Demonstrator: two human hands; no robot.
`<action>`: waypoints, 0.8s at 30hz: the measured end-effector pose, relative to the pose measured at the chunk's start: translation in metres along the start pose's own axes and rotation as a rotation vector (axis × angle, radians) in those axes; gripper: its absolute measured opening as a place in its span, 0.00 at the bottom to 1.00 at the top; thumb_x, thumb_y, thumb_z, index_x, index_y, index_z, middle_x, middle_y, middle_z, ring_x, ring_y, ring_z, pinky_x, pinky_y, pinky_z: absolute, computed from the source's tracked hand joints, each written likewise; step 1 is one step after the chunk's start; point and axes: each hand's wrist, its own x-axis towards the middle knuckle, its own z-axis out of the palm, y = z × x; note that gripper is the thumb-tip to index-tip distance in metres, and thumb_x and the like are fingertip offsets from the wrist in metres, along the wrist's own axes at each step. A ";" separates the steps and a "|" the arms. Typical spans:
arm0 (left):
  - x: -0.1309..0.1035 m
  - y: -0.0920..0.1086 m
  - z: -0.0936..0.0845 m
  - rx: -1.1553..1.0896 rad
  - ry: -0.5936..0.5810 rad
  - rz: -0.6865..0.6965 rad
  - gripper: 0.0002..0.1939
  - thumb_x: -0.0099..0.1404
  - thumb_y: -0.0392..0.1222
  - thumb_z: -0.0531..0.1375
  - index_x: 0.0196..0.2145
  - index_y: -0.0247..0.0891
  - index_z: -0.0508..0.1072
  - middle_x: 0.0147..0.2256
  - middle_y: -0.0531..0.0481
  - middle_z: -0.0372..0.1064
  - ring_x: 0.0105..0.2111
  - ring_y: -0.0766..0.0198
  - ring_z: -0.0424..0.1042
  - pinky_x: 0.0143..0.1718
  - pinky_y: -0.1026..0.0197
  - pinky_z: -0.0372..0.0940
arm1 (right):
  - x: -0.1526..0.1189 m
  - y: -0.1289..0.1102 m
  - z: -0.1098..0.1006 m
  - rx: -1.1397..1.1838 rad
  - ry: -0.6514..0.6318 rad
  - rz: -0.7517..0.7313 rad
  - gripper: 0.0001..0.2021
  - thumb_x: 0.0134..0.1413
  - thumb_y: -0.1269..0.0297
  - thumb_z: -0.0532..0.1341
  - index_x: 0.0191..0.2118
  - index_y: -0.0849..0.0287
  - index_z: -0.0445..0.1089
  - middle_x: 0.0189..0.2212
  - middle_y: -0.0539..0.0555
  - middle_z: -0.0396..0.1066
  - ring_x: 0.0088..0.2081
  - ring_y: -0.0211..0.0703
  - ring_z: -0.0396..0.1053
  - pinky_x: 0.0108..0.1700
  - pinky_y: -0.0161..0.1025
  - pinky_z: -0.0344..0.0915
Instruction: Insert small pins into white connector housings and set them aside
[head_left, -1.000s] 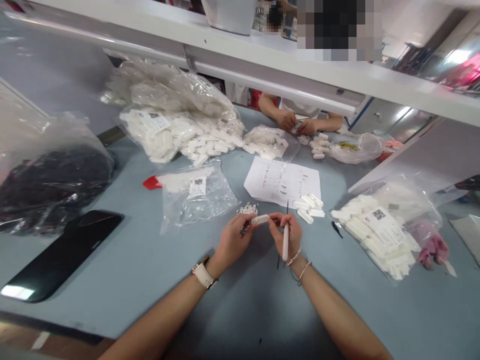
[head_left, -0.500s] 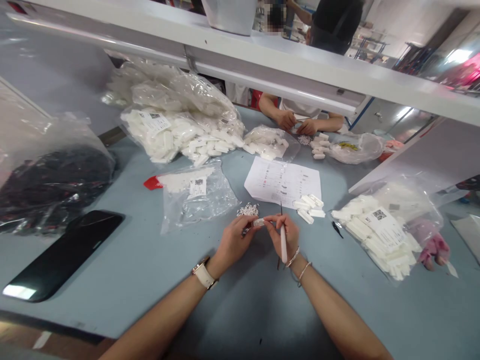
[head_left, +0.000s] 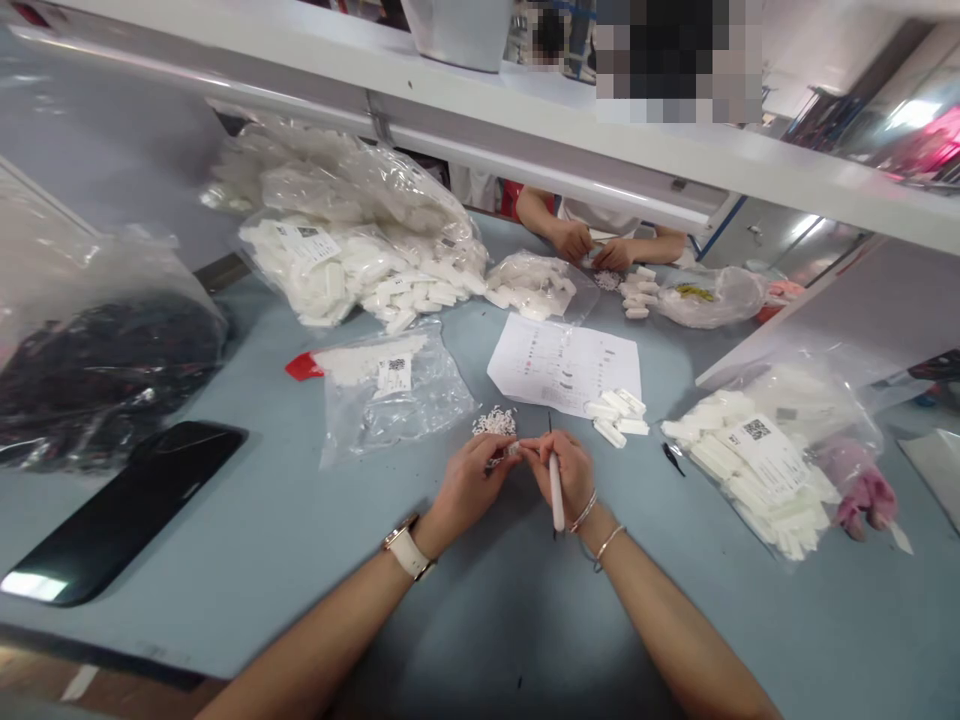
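Note:
At the middle of the table my left hand is closed, with thumb and fingers pinching a small white plastic piece. My right hand meets it from the right, its fingertips touching that piece. Tucked in the right hand is a slim tool with a white handle; its thin dark tip points away from me. Just beyond the left fingers lies a heap of tiny white parts. Several white rectangular blocks rest on the lower right corner of a printed sheet.
A clear bag of white powder-like bits lies left of the sheet, beside a red scrap. Bags of white blocks stand behind; another bag sits right. A black glossy panel lies left. A co-worker's hands work opposite.
My right hand has shifted slightly left, its fingers nearer the left fingertips, covering more of the white piece. The tool handle has swung a little left. Above the shelf, the background person has moved.

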 end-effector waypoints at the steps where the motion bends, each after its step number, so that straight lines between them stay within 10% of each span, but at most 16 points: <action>1: 0.000 0.000 0.000 -0.001 -0.003 -0.008 0.10 0.65 0.44 0.53 0.37 0.38 0.72 0.34 0.46 0.74 0.35 0.60 0.73 0.36 0.59 0.68 | 0.001 0.001 -0.001 -0.052 -0.019 -0.057 0.11 0.54 0.70 0.58 0.23 0.55 0.58 0.24 0.51 0.74 0.31 0.40 0.74 0.33 0.35 0.70; 6: 0.000 0.000 0.001 -0.048 0.013 -0.083 0.10 0.64 0.44 0.54 0.36 0.39 0.73 0.34 0.47 0.75 0.33 0.60 0.73 0.35 0.59 0.68 | 0.001 0.003 -0.004 -0.265 -0.069 -0.343 0.09 0.55 0.76 0.54 0.30 0.56 0.68 0.29 0.52 0.76 0.34 0.41 0.71 0.39 0.37 0.70; 13: -0.001 0.000 0.001 -0.093 0.035 -0.161 0.10 0.63 0.44 0.55 0.37 0.38 0.74 0.33 0.47 0.76 0.31 0.62 0.73 0.34 0.60 0.67 | -0.002 0.001 0.001 -0.372 -0.101 -0.381 0.14 0.57 0.72 0.54 0.48 0.62 0.69 0.26 0.56 0.74 0.39 0.47 0.71 0.38 0.40 0.71; 24: 0.001 0.005 -0.004 -0.125 0.058 -0.169 0.11 0.63 0.44 0.56 0.37 0.36 0.74 0.33 0.45 0.76 0.31 0.60 0.74 0.33 0.59 0.68 | -0.006 0.000 0.004 -0.211 -0.092 -0.373 0.10 0.57 0.74 0.53 0.38 0.54 0.68 0.46 0.55 0.74 0.47 0.43 0.71 0.50 0.44 0.70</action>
